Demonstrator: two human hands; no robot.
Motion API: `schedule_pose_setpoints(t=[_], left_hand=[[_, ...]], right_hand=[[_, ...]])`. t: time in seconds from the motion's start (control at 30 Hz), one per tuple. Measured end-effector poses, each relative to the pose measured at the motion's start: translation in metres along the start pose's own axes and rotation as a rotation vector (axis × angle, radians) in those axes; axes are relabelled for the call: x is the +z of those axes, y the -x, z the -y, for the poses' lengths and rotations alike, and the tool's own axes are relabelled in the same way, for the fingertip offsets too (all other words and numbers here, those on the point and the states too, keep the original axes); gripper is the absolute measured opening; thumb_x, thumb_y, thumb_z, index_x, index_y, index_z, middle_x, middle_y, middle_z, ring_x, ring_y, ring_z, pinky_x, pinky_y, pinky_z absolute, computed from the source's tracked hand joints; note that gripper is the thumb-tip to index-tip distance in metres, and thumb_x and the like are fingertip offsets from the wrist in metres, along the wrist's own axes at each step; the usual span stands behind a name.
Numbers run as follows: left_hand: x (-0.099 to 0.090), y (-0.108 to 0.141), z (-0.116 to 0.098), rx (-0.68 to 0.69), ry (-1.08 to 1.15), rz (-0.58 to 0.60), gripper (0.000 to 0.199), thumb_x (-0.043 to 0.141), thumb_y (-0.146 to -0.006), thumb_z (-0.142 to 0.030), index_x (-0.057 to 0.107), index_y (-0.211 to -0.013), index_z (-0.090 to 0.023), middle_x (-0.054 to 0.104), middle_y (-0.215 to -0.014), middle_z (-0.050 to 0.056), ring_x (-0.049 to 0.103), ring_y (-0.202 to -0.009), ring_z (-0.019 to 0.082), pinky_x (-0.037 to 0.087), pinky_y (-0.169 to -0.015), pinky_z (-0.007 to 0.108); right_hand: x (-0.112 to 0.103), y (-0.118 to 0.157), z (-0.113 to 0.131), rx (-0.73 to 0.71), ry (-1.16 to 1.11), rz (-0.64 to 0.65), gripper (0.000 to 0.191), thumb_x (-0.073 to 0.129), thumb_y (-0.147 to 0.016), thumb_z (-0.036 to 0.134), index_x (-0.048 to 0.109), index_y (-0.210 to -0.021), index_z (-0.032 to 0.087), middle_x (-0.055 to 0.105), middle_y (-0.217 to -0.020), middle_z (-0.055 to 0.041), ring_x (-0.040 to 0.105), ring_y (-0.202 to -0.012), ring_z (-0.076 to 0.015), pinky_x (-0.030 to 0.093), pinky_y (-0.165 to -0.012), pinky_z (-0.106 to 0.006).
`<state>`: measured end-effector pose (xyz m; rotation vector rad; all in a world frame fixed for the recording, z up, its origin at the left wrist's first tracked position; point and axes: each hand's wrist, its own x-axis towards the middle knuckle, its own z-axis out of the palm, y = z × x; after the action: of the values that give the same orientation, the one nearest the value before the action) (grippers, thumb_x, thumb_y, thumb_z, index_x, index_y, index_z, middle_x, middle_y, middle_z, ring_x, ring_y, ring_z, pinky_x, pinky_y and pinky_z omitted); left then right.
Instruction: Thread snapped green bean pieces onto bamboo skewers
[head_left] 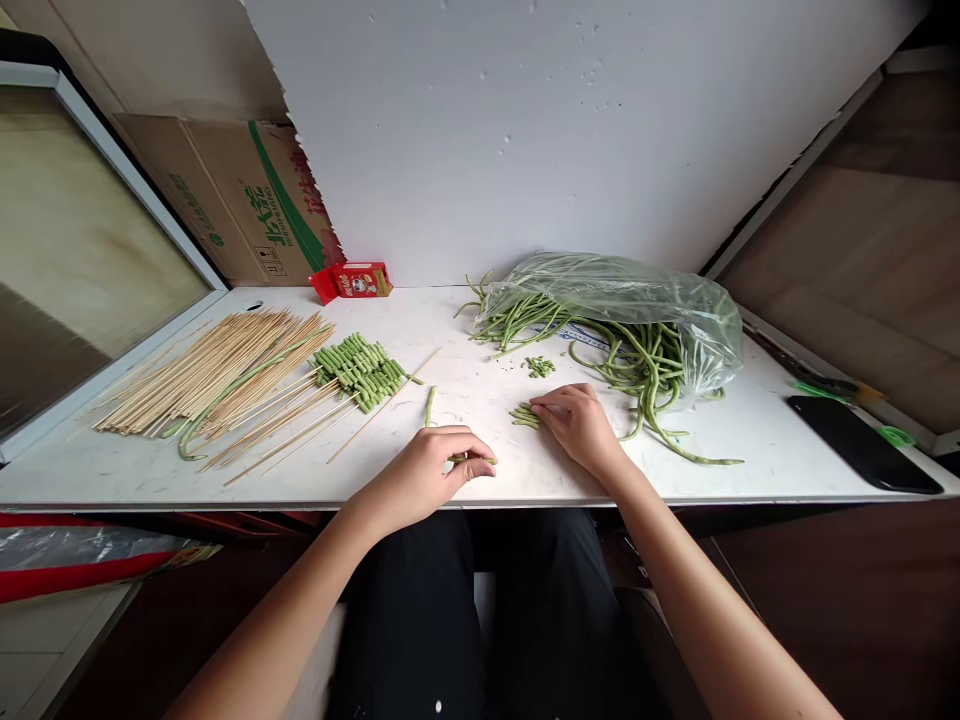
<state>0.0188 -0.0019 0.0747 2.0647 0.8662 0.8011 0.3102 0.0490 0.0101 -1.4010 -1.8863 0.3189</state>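
My left hand (pixel 442 468) is closed around a piece of green bean (pixel 484 460) near the front edge of the white table. Just beyond it lies another loose bean piece (pixel 430 405). To the right, my right hand (pixel 574 420) has its fingertips down at a small group of cut bean pieces (pixel 523 415); whether it grips one is hidden. A little pile of bean ends (pixel 538 367) sits behind that hand. Left of centre, rows of short bean pieces on skewers (pixel 360 370) are stacked together, with one bare skewer (pixel 386 405) slanting beside them.
Many bamboo skewers (pixel 202 370) spread over the left side, a long bean (pixel 247 375) across them. Long beans (pixel 652 360) spill from a clear plastic bag (pixel 615 285) at the back right. A red box (pixel 364 280) stands behind; a black phone (pixel 862 443) lies far right.
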Motion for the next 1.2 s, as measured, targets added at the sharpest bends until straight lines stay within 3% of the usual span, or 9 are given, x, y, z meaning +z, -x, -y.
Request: schedule_pose_setpoints(t=[0.23,0.4,0.53,0.63,0.77,0.87,0.97,1.07,1.2], left_hand=[[0.001,0.000,0.003,0.003,0.031,0.010,0.014,0.071,-0.100,-0.028,0.082,-0.104,-0.020,0.077,-0.099,0.008,0.072,-0.092,0.019,0.056,-0.084,0.028],[0.002,0.003,0.007,0.035,-0.008,-0.014,0.034,0.051,-0.107,-0.017,0.077,-0.128,-0.022,0.070,-0.105,0.008,0.068,-0.094,0.016,0.058,-0.088,0.029],[0.005,0.003,0.007,0.015,0.010,-0.041,0.041,0.052,-0.106,-0.017,0.066,-0.144,-0.025,0.069,-0.105,0.006,0.068,-0.092,0.015,0.059,-0.089,0.030],[0.009,0.002,0.006,-0.030,0.070,-0.104,0.047,0.059,-0.103,-0.018,0.058,-0.149,-0.024,0.072,-0.095,0.003,0.069,-0.089,0.016,0.059,-0.088,0.031],[0.009,0.001,0.002,-0.036,0.137,-0.103,0.043,0.064,-0.101,-0.020,0.060,-0.144,-0.023,0.074,-0.093,0.002,0.070,-0.083,0.014,0.060,-0.086,0.030],[0.006,0.001,0.002,-0.028,0.110,-0.115,0.040,0.072,-0.099,-0.026,0.066,-0.138,-0.022,0.076,-0.096,0.004,0.073,-0.090,0.017,0.060,-0.091,0.032],[0.004,0.000,0.002,-0.020,0.051,-0.167,0.028,0.074,-0.098,-0.032,0.075,-0.123,-0.020,0.078,-0.102,0.007,0.074,-0.091,0.019,0.061,-0.085,0.030],[0.004,0.000,0.002,0.011,0.012,-0.207,0.020,0.074,-0.098,-0.034,0.079,-0.110,-0.019,0.079,-0.100,0.009,0.073,-0.083,0.018,0.059,-0.072,0.027],[0.006,0.000,0.001,0.035,-0.006,-0.206,0.018,0.073,-0.099,-0.032,0.080,-0.109,-0.019,0.079,-0.098,0.009,0.072,-0.083,0.018,0.056,-0.069,0.027]], right_hand=[[-0.002,-0.001,0.000,0.001,-0.073,0.009,0.049,0.044,-0.110,0.054,0.082,-0.108,0.023,0.079,-0.101,-0.0105,0.060,-0.101,-0.0297,0.045,-0.097,-0.049],[-0.013,-0.004,0.018,0.098,-0.228,-0.070,0.054,0.044,-0.108,0.063,0.081,-0.104,0.024,0.080,-0.102,-0.0089,0.067,-0.103,-0.0292,0.048,-0.098,-0.047],[-0.025,0.000,0.054,0.056,-0.490,0.110,0.044,0.061,-0.102,0.061,0.080,-0.106,0.022,0.081,-0.106,-0.0093,0.073,-0.096,-0.0255,0.055,-0.085,-0.039],[-0.029,0.006,0.083,-0.092,-0.490,0.293,0.036,0.081,-0.090,0.055,0.081,-0.108,0.024,0.081,-0.103,-0.0084,0.072,-0.095,-0.0248,0.055,-0.081,-0.037],[-0.027,0.012,0.099,-0.239,-0.422,0.308,0.022,0.078,-0.095,0.045,0.083,-0.108,0.028,0.080,-0.100,-0.0077,0.070,-0.098,-0.0248,0.055,-0.085,-0.039],[-0.027,0.012,0.096,-0.240,-0.401,0.229,0.020,0.071,-0.101,0.042,0.083,-0.107,0.028,0.079,-0.096,-0.0082,0.070,-0.093,-0.0245,0.055,-0.079,-0.039],[-0.031,0.009,0.093,-0.217,-0.370,0.159,0.019,0.073,-0.099,0.043,0.083,-0.104,0.027,0.078,-0.095,-0.0082,0.068,-0.089,-0.0246,0.054,-0.075,-0.039],[-0.033,0.009,0.092,-0.217,-0.351,0.155,0.020,0.076,-0.097,0.045,0.082,-0.105,0.027,0.078,-0.095,-0.0084,0.067,-0.090,-0.0257,0.054,-0.076,-0.041],[-0.030,0.010,0.095,-0.238,-0.340,0.171,0.020,0.078,-0.095,0.044,0.082,-0.106,0.028,0.078,-0.095,-0.0083,0.067,-0.092,-0.0260,0.054,-0.076,-0.040]])
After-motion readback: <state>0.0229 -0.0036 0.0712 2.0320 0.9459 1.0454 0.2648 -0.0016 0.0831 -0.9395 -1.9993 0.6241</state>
